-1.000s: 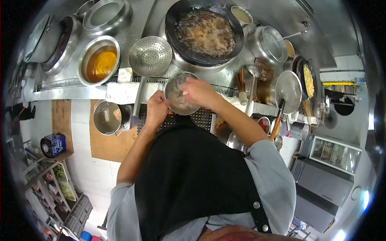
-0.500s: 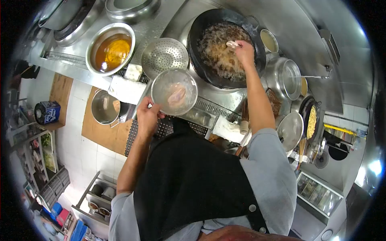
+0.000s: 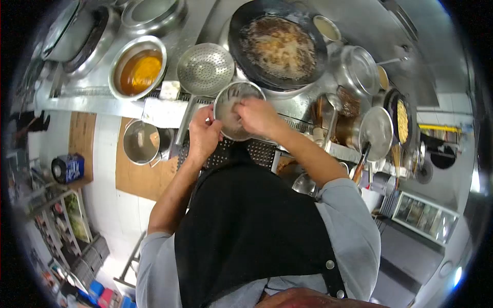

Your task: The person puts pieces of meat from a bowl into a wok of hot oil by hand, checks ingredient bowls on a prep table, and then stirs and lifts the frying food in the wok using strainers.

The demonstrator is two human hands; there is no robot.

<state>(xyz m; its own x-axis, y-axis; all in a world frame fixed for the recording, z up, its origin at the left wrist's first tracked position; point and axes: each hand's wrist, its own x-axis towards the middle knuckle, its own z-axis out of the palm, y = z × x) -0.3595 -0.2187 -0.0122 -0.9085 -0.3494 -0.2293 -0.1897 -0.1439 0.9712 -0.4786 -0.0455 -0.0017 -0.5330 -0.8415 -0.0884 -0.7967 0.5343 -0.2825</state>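
Note:
My left hand point(image 3: 205, 134) grips the near left rim of a metal bowl point(image 3: 225, 134), thumb and fingers closed on its edge. Inside that bowl is my right hand point(image 3: 255, 117), its fingers curled downward and slightly blurred. What they hold is hidden; pale wet residue coats the bowl's inside. Beyond the bowl, a black wok point(image 3: 313, 66) contains bubbling brown oil point(image 3: 280, 49). A perforated metal strainer point(image 3: 205, 69) sits on the counter just left of the wok, close behind the bowl.
Farther left is a metal basin point(image 3: 114, 77) of amber liquid with a yellow patch. Below the counter stands a pot point(image 3: 134, 146) with pale pieces in it. At the right are a lidded pot point(image 3: 362, 69), a round mesh skimmer point(image 3: 377, 132) and a pan of yellow food point(image 3: 402, 120).
My right hand has come back from over the wok, where it held a pale coated piece, into the bowl. That piece is out of its fingers. My left hand still holds the bowl.

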